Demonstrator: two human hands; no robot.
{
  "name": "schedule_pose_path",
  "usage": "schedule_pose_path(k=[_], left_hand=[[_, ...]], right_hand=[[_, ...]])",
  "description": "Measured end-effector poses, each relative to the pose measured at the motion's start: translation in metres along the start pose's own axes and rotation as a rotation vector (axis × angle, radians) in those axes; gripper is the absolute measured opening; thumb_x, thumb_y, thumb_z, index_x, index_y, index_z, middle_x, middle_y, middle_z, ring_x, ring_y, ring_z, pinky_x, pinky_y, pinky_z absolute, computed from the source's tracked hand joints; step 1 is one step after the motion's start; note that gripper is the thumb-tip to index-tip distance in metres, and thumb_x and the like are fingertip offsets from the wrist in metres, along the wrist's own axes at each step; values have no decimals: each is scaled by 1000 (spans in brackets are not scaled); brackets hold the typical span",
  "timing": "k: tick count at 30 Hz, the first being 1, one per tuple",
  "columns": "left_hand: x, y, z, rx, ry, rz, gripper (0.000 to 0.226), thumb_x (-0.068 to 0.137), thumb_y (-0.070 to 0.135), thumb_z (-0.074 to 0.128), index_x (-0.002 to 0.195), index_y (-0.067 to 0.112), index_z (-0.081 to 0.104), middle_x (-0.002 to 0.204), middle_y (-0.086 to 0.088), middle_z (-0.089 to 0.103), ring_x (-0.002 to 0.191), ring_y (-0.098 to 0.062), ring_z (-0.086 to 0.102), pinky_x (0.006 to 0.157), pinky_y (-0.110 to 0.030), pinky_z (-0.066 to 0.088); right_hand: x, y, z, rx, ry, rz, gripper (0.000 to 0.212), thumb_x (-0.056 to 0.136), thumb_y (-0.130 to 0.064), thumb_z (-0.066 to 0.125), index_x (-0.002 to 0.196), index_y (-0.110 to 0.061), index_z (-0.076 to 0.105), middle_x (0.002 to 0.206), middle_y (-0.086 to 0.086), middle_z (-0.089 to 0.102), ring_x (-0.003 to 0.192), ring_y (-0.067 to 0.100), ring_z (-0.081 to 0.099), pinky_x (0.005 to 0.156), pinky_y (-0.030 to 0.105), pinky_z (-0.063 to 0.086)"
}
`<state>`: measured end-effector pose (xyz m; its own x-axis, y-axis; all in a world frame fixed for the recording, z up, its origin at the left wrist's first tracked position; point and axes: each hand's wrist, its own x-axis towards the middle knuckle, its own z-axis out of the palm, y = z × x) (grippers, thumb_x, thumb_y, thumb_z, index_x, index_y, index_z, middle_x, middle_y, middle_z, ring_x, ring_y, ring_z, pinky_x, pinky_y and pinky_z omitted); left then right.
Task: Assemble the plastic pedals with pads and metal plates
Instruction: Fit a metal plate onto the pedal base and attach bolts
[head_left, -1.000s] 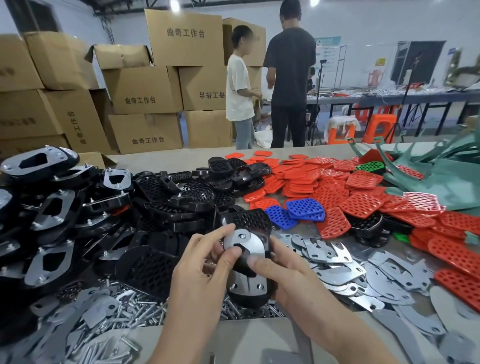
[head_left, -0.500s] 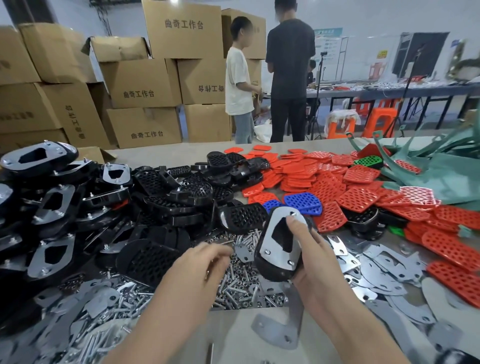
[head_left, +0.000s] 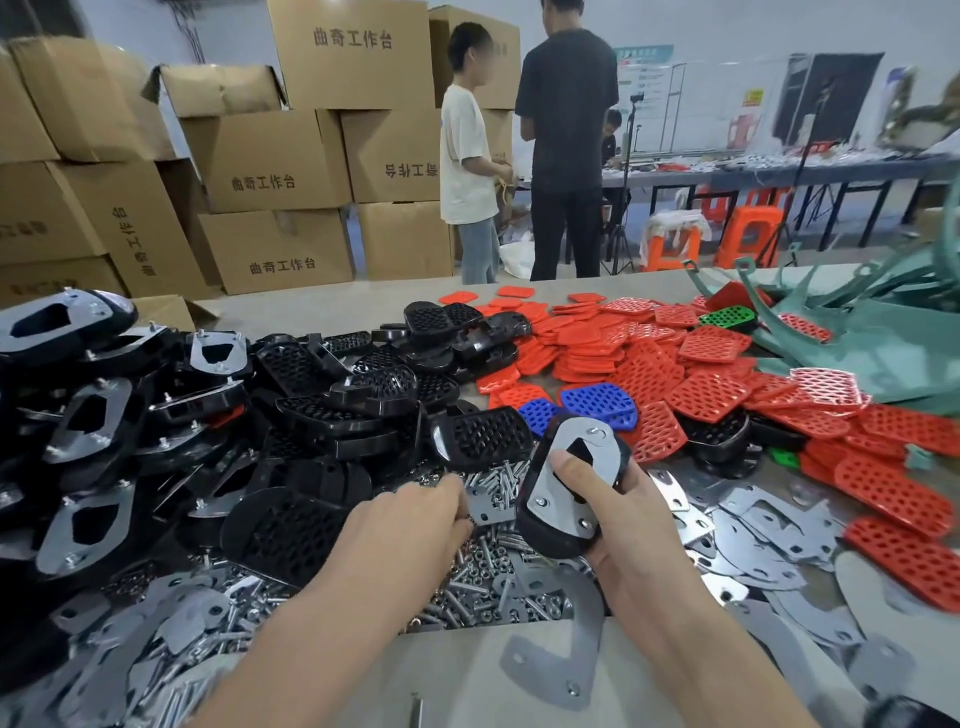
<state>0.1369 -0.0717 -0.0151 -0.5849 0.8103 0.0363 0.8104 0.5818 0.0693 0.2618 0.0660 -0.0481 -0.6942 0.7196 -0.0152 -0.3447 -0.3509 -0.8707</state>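
My right hand (head_left: 618, 525) grips a black plastic pedal (head_left: 550, 525) with a shiny metal plate (head_left: 597, 457) fastened on its upturned side, thumb pressed at the plate's cut-out. My left hand (head_left: 410, 525) reaches down into a heap of small screws and nuts (head_left: 483, 577) just left of the pedal, fingers curled together; what they pinch is hidden. Loose black pedals (head_left: 483, 436) lie behind the hands. Red pads (head_left: 644, 374) and two blue pads (head_left: 592, 400) spread at the right. Loose metal plates (head_left: 763, 525) cover the near right.
Finished pedals with plates (head_left: 78, 426) are stacked at the left. Green plastic parts (head_left: 878, 338) sit at the far right. One metal plate (head_left: 556, 670) lies on the table's near edge. Cardboard boxes (head_left: 270, 156) and two standing people (head_left: 566, 145) are beyond the table.
My left hand let go of the pedal and dropped forward into the screw heap. My right hand carried the pedal right and tilted it upright.
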Motion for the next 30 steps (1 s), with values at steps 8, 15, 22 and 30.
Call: schedule_pose_path(k=[8, 15, 22, 30], left_hand=[[9, 12, 20, -78, 110, -85, 18, 104, 38, 45, 112, 28, 58, 112, 7, 55, 98, -23, 64, 74, -35, 44], [0, 0, 21, -144, 160, -94, 16, 102, 48, 43, 100, 36, 52, 103, 17, 53, 93, -10, 61, 75, -30, 48], [-15, 7, 22, -348, 330, -162, 5, 101, 43, 48, 102, 39, 51, 99, 22, 58, 95, -4, 56, 80, -30, 51], [-13, 5, 24, -57, 114, 7, 22, 103, 48, 38, 119, 44, 53, 105, 22, 38, 115, -6, 42, 93, -26, 33]], right_hand=[[0, 0, 1, 7, 17, -16, 55, 65, -28, 82, 118, -18, 70, 107, 11, 79, 96, 30, 77, 79, 45, 63], [2, 6, -1, -75, 36, -37, 39, 76, -25, 85, 112, -23, 72, 105, 8, 79, 96, 30, 77, 83, 49, 62], [1, 9, 0, -202, 23, -106, 26, 83, -20, 83, 94, -42, 73, 96, -5, 79, 88, 15, 76, 66, 25, 60], [1, 10, 0, -178, 64, -112, 27, 83, -23, 83, 104, -35, 72, 101, -4, 79, 95, 18, 76, 82, 41, 62]])
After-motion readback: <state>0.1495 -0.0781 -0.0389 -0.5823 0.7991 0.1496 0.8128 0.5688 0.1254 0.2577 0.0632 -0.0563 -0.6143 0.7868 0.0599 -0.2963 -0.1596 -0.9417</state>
